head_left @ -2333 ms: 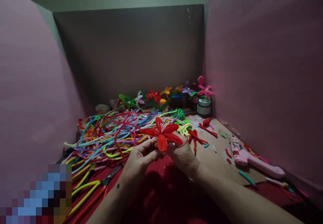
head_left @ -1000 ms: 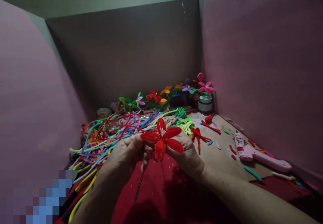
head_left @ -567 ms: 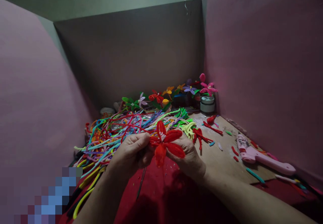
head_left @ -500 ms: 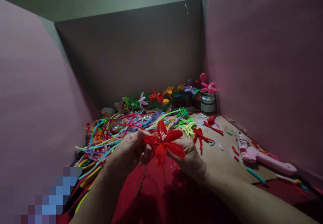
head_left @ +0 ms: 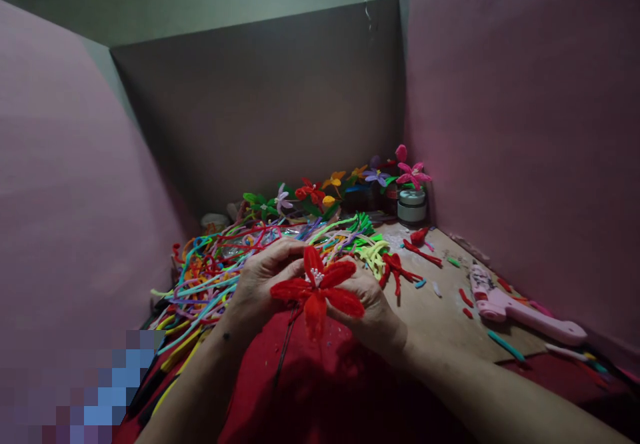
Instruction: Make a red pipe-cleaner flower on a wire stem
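A red pipe-cleaner flower (head_left: pixel 315 307) faces me at the middle of the view, its fuzzy petals spread around a cluster of small white stamens. My left hand (head_left: pixel 265 277) is closed at the flower's left side, with its fingertips behind the petals. On the other side, my right hand (head_left: pixel 373 307) grips the flower from behind, its fingers partly covered by the red petals. A thin dark stem (head_left: pixel 285 351) slants down below the flower over the red cloth (head_left: pixel 350 397).
A heap of coloured pipe cleaners (head_left: pixel 200 277) lies to the left. Finished flowers stand at the back beside a grey-lidded jar (head_left: pixel 412 209). On the brown board (head_left: pixel 450 337) at right are red pieces (head_left: pixel 397 272) and a pink tool resembling a glue gun (head_left: pixel 530 317).
The flower has shifted slightly left and down and tilted. My left hand has moved its fingers from the left petal's tip to behind the flower's upper left; my right hand has barely moved.
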Demonstrator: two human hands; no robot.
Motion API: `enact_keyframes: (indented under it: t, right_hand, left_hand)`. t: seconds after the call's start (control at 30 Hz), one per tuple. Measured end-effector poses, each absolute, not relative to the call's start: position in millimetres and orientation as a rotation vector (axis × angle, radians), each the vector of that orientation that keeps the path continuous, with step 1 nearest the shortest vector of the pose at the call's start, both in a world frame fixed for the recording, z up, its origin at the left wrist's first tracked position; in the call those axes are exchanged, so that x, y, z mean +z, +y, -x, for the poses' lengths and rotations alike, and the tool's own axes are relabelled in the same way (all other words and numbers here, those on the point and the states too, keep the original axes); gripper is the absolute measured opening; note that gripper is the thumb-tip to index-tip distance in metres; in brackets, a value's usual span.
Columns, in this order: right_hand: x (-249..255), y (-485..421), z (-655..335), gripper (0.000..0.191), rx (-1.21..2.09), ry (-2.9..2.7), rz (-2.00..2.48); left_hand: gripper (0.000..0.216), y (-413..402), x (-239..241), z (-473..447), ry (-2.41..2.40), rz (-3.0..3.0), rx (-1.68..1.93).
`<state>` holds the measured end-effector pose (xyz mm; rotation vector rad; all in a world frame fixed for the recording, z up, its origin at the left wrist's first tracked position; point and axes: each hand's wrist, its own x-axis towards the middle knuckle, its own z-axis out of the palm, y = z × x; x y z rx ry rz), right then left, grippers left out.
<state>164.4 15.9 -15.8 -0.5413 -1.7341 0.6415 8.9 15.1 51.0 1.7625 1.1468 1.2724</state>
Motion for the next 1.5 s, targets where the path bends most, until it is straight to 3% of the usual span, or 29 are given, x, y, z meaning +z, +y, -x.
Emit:
enact_keyframes:
  t: [0.17, 0.3, 0.5, 0.73, 0.9, 1.23, 1.5]
  right_hand:
    - [-13.9, 18.2, -164.4, 0.019, 0.74, -1.64, 0.588]
    - [-13.5, 22.8, -161.6, 0.006, 1.084, -1.306, 0.552]
    - [-15.2, 29.0, -161.1, 0.007, 1.479, -0.976, 0.448]
    - [-18.6, 29.7, -159.1, 0.011, 1.432, -0.857, 0.536]
    - [-19.3, 28.2, -156.5, 0.014, 1.406, -0.917, 0.523]
    - [-8.0, 26.5, -164.4, 0.012, 1.263, -1.229, 0.627]
    - [-25.3, 44.6, -165.1, 0.024, 1.638, -1.057, 0.448]
  left_hand:
    - [0.029, 14.9, 42.4, 3.3, 1.324, -1.413, 1.257]
    - [0.031, 11.8, 32.1, 6.0, 1.337, -1.353, 1.14]
    - [0.024, 3.6, 17.4, -25.0, 1.152, -1.544, 1.101]
    - [0.013, 7.4, -4.4, -39.9, 1.542, -2.242, 1.251]
    - [0.018, 16.3, -18.1, -36.3, 1.572, -2.704, 1.302]
    - [0.015, 8.0, 5.7, -35.1, 1.309, -1.643, 1.251]
    - [0.019, 11.5, 4.8, -32.0, 0.888, -1.163, 1.131]
